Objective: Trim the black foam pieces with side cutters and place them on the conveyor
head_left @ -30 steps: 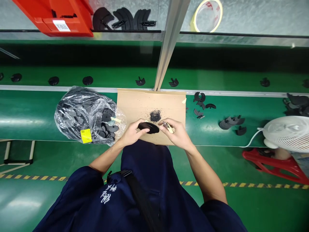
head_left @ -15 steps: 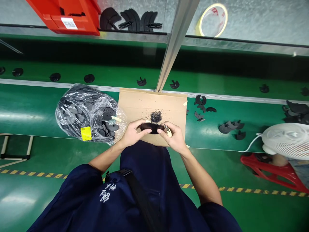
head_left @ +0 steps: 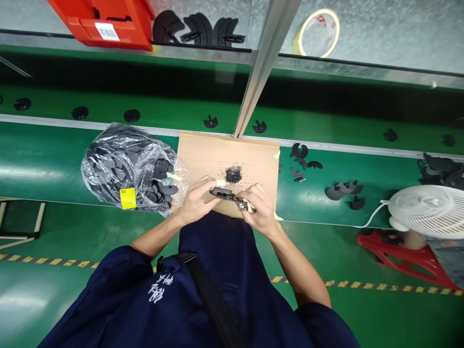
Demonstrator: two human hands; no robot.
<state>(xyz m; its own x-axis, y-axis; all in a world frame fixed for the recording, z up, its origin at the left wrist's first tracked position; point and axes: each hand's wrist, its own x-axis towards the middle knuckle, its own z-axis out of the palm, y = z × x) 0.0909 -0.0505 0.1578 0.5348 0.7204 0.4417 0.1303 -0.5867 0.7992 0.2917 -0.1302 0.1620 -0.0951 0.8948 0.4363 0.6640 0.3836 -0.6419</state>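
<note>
My left hand (head_left: 197, 199) grips one end of a dark plastic part (head_left: 224, 193), turned so that its ribbed side shows. A pale wrap covers one of the left fingertips. My right hand (head_left: 261, 209) is closed around a small metal tool (head_left: 243, 206) with a cream-coloured wrapping; its exact kind is unclear. The tool's end meets the right end of the part. Both hands are above a cardboard sheet (head_left: 203, 150), where a pile of tiny black scraps (head_left: 234, 174) lies just beyond the part.
A clear plastic bag (head_left: 108, 145) of black discs sits left of the cardboard. Loose black parts (head_left: 339, 191) and a white fan (head_left: 427, 211) are to the right. Behind runs a green conveyor belt (head_left: 174, 108) carrying several parts. A metal post (head_left: 259, 63) rises at the cardboard's back edge.
The dark part has been turned over from its smooth face to its ribbed side. My right hand has brought the tool down against the part's right end.
</note>
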